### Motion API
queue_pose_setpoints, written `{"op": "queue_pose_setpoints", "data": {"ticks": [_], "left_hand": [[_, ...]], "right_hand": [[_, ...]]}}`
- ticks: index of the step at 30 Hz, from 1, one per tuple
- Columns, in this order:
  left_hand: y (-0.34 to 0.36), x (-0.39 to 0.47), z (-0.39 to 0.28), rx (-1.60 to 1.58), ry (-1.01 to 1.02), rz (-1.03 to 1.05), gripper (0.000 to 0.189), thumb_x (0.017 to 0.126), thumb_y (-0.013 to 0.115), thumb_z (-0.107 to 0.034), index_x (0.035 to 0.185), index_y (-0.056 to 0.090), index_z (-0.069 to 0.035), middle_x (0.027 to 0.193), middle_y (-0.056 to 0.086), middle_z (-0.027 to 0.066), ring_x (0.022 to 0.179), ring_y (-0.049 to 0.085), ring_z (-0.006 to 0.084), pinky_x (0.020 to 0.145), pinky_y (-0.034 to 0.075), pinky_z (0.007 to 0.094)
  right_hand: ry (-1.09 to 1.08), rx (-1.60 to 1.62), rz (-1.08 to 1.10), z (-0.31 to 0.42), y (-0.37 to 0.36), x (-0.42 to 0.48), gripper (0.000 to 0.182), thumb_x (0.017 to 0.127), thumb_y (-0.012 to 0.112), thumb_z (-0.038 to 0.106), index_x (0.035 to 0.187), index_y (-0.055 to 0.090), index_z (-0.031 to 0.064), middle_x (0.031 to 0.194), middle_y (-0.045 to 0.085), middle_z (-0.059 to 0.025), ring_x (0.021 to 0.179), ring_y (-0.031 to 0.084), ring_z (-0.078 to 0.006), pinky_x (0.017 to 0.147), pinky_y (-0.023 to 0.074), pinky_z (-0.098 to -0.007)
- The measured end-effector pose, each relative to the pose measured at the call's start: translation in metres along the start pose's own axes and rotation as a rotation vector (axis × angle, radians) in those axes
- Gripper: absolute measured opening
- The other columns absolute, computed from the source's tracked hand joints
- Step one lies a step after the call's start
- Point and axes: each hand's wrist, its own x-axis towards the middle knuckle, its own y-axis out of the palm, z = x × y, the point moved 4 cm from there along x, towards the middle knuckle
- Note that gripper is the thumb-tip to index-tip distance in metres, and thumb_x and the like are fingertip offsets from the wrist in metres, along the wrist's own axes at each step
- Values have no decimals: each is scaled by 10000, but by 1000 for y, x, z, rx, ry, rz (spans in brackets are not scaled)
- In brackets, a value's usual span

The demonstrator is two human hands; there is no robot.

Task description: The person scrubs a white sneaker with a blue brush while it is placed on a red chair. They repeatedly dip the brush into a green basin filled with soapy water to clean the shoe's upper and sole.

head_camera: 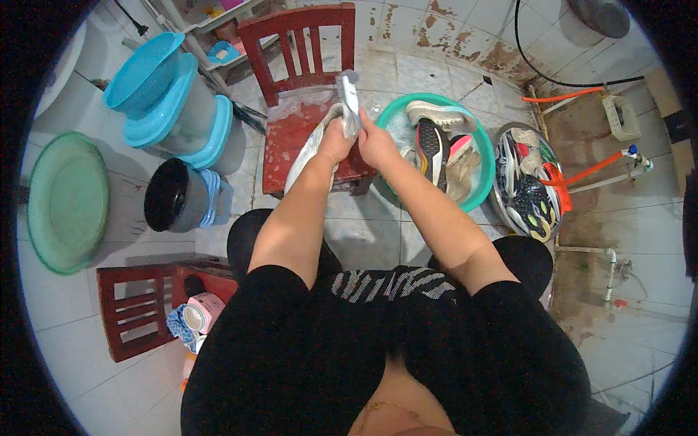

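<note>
My left hand (335, 143) grips a whitish shoe (305, 158) over the seat of a red wooden chair (289, 122). Part of the shoe is hidden behind my left forearm. Close beside it, my right hand (377, 146) is closed on a white brush (350, 98), held against the shoe's far end. Wet, soapy patches mark the chair seat. Just right of my right hand stands a green basin (490, 158) of sudsy water. In it lie several shoes, among them a pale sneaker (436, 115) and a black-soled shoe (432, 150).
A metal basin (499, 210) heaped with shoes stands at the right, under an orange hose (591, 171). To the left are blue-lidded tubs (158, 131), a black bucket (169, 196) and a green basin (68, 201) against the wall. A second red chair (133, 310) holds a pink jar (204, 312).
</note>
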Motion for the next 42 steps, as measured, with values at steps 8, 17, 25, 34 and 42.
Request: {"op": "queue_pose_setpoints", "data": {"ticks": [8, 17, 25, 34, 42], "left_hand": [[-8, 0, 33, -931, -325, 70, 729, 936, 330, -621, 1381, 412, -50, 1332, 503, 123, 1218, 470, 245, 1039, 337, 354], [-13, -5, 5, -998, -405, 35, 822, 913, 274, -688, 1412, 359, -41, 1394, 443, 130, 1274, 415, 265, 1071, 307, 373], [-12, -6, 25, -947, -382, 41, 942, 857, 299, -759, 1424, 313, -7, 1420, 414, 124, 1281, 412, 246, 1080, 299, 367], [-13, -3, 11, -938, -358, 1, 874, 919, 256, -683, 1428, 271, 27, 1459, 332, 181, 1324, 352, 272, 1103, 262, 387], [-3, -1, 23, -916, -320, -24, 794, 951, 264, -626, 1425, 305, 10, 1430, 382, 182, 1299, 392, 283, 1080, 297, 383]], "right_hand": [[-63, 318, -8, -3, 29, -144, 589, 912, 487, 70, 1461, 282, 127, 910, 620, -295, 837, 624, -442, 752, 492, -445], [-218, 184, -181, 28, 42, -59, 592, 900, 499, 54, 1450, 292, 127, 875, 613, -280, 772, 606, -444, 690, 469, -492], [4, 320, 69, 5, 55, -128, 606, 888, 468, 11, 1456, 260, 48, 1042, 568, -323, 977, 577, -442, 825, 449, -462], [-95, 432, -194, 8, 43, -96, 598, 914, 462, 16, 1468, 238, 46, 1154, 559, -317, 1038, 589, -425, 906, 450, -377], [147, 223, -14, 17, 25, -32, 597, 913, 479, 65, 1464, 258, 126, 872, 615, -310, 790, 617, -459, 715, 487, -494]]}}
